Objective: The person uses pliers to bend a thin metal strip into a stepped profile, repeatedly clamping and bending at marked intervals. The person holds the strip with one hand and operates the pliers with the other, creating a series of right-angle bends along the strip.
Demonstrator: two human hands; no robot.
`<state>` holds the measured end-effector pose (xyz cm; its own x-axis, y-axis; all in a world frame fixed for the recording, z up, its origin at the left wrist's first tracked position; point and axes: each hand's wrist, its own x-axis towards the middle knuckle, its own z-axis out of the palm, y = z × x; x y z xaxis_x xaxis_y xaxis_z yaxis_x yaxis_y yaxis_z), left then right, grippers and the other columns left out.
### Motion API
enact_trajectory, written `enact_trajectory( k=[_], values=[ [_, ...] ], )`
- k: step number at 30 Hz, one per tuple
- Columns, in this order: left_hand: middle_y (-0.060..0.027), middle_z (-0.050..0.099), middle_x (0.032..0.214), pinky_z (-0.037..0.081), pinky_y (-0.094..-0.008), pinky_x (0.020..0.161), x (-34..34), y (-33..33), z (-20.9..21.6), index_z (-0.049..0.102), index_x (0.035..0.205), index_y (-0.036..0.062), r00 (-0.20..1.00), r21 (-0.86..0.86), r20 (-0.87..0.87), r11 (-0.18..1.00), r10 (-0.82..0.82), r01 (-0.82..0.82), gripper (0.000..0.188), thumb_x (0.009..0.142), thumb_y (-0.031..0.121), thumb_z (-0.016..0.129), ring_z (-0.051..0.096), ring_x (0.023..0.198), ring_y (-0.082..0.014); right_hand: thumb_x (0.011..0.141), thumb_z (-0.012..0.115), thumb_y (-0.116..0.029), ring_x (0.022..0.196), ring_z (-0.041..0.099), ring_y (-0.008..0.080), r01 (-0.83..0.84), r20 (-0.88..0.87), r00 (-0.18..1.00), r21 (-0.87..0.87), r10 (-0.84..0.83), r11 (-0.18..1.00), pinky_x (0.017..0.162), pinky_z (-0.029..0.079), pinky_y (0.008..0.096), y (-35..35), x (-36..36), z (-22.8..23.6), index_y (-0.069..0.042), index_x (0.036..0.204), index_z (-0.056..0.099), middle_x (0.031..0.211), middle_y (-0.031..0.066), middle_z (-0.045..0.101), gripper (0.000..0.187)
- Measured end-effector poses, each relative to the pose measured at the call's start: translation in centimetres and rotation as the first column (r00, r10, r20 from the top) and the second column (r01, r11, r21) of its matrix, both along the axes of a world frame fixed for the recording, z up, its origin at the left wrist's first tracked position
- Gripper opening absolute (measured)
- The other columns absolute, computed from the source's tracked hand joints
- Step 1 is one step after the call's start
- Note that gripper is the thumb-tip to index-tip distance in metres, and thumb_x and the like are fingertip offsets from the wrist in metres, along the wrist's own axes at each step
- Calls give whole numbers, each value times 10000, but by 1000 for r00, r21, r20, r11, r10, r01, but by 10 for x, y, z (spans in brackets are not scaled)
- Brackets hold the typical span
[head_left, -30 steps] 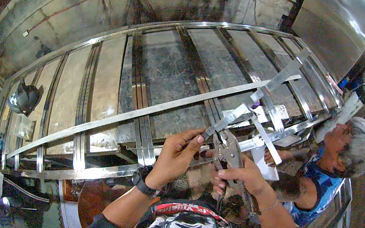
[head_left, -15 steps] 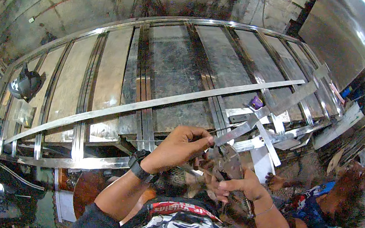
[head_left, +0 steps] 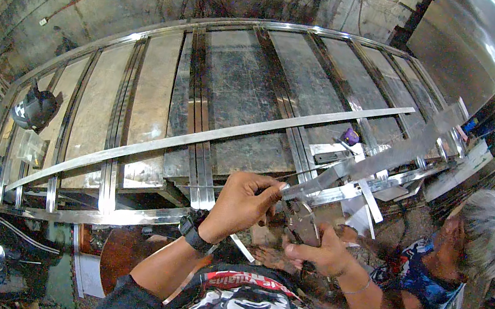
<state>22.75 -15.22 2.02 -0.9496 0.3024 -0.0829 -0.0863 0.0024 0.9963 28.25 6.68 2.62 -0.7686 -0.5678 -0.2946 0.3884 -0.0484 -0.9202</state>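
Note:
My left hand (head_left: 243,207), with a dark watch on its wrist, pinches the near end of a long, flat metal strip (head_left: 386,154). The strip slants up and away to the right across the frame's near edge. My right hand (head_left: 324,253) is closed on a dark metal tool (head_left: 302,222) with a flat, blocky head. Its head is close below the strip's near end; whether they touch I cannot tell. My fingers hide its lower part, so its kind is unclear.
A large metal frame (head_left: 143,219) with crossbars lies over dark panels, a long bar (head_left: 232,130) across it. A purple item (head_left: 350,136) and metal offcuts (head_left: 370,201) lie at right. A black helmet (head_left: 35,110) sits far left. Another person (head_left: 425,272) crouches close at right.
The strip's far end has swung to the right. The tool in my right hand has turned and shifted slightly. At right, the other person's head has moved up and left.

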Motion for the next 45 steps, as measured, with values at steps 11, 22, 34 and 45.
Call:
enact_trajectory(
  k=[11, 22, 34, 45],
  values=[
    [-31, 669, 643, 458, -258, 496, -1, -15, -6, 757, 965, -27, 996, -37, -82, 999, -20, 17, 294, 1038, 217, 611, 604, 556, -84, 905, 724, -128, 625, 556, 99, 105, -285, 958, 326, -8, 940, 584, 460, 281, -19, 3, -8, -27, 974, 638, 710, -13, 604, 150],
    [-41, 644, 706, 440, -267, 481, -4, -44, -21, 697, 1005, 14, 995, 257, 89, 964, 47, -69, 305, 1010, 313, 634, 581, 565, -136, 778, 781, -44, 1005, 708, 268, -132, 30, 990, -70, 134, 989, 881, 567, 385, -2, -17, 7, 33, 1383, 549, 1075, 145, 721, 653],
    [-87, 653, 855, 391, -294, 555, 12, -109, 46, 591, 1312, -52, 981, 586, 171, 810, -96, -23, 603, 1039, 427, 347, 460, 584, -148, 750, 756, -55, 972, 723, 289, 15, 14, 1000, -109, -13, 994, 901, 574, 415, -12, 26, 8, 71, 1370, 562, 1051, 176, 735, 662],
    [-157, 697, 1031, 505, -303, 548, 73, -112, 37, 623, 1279, 20, 981, 666, 191, 740, -43, -97, 682, 1034, 621, 411, 657, 712, -224, 847, 744, -114, 992, 718, 251, -46, -30, 999, -139, 42, 989, 947, 555, 416, -10, 56, 20, 19, 1236, 665, 1070, 166, 751, 418]
  ],
)
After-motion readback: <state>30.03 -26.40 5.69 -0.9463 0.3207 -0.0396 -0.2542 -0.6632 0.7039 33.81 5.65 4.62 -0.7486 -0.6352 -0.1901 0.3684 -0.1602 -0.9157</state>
